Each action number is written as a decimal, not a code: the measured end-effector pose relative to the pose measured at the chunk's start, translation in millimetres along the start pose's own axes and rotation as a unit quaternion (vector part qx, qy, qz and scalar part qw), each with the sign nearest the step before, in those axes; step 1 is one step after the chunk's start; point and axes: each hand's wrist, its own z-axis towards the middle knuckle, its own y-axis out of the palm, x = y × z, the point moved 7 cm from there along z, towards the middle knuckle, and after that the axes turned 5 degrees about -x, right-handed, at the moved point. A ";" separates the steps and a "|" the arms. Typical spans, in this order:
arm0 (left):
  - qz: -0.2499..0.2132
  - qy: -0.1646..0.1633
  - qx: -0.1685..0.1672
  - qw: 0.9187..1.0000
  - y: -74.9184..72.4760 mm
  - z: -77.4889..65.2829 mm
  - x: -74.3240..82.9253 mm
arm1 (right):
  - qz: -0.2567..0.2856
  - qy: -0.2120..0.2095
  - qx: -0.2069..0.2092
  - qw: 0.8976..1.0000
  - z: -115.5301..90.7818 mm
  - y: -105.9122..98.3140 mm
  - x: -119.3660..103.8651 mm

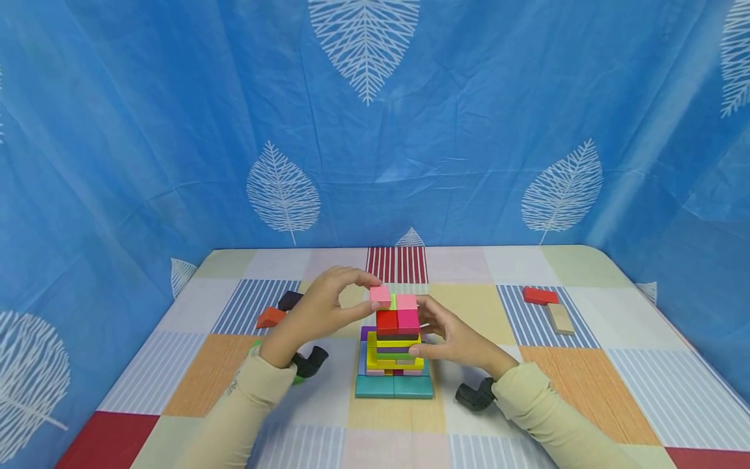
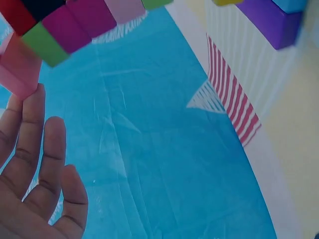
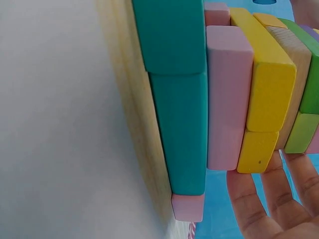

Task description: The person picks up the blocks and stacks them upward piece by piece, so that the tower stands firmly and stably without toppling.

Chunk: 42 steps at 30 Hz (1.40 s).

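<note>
A tower of coloured wooden blocks (image 1: pixel 400 340) stands in the middle of the table, on wide teal blocks (image 1: pixel 375 387). My left hand (image 1: pixel 321 305) pinches a pink block (image 1: pixel 379 298) between thumb and fingers at the tower's top left corner, beside a light green block (image 2: pixel 46 44). In the left wrist view the other fingers extend loosely below it. My right hand (image 1: pixel 456 340) rests at the tower's right side, thumb in front and fingers toward the back. Its fingertips (image 3: pixel 242 181) touch the edges of yellow blocks (image 3: pixel 271 97) and neighbouring ones in the right wrist view.
A red block (image 1: pixel 540 296) and a plain wood block (image 1: pixel 560 319) lie at the back right. An orange block (image 1: pixel 271 318) and a black block (image 1: pixel 290 300) lie left of my left hand. A blue cloth with white leaves (image 1: pixel 445 130) hangs behind the checked tablecloth (image 1: pixel 463 303).
</note>
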 end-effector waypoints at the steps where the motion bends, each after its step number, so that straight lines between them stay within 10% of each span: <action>1: 0.000 0.001 -0.001 1.000 2.1 1.9 0.6 | 0.001 0.000 0.000 1.000 -0.2 0.0 0.2; 20: -0.004 -0.009 -0.013 1.000 6.4 -1.6 -3.7 | -0.004 0.001 0.002 1.000 -0.4 -0.7 1.7; 28: -0.029 -0.065 -0.019 0.997 -10.3 -35.7 -26.2 | -0.005 -0.001 0.002 1.000 -0.6 -0.8 2.8; 42: -0.020 -0.136 -0.188 0.973 -5.7 -105.8 -74.9 | -0.005 0.004 0.004 1.000 -1.4 -0.2 1.9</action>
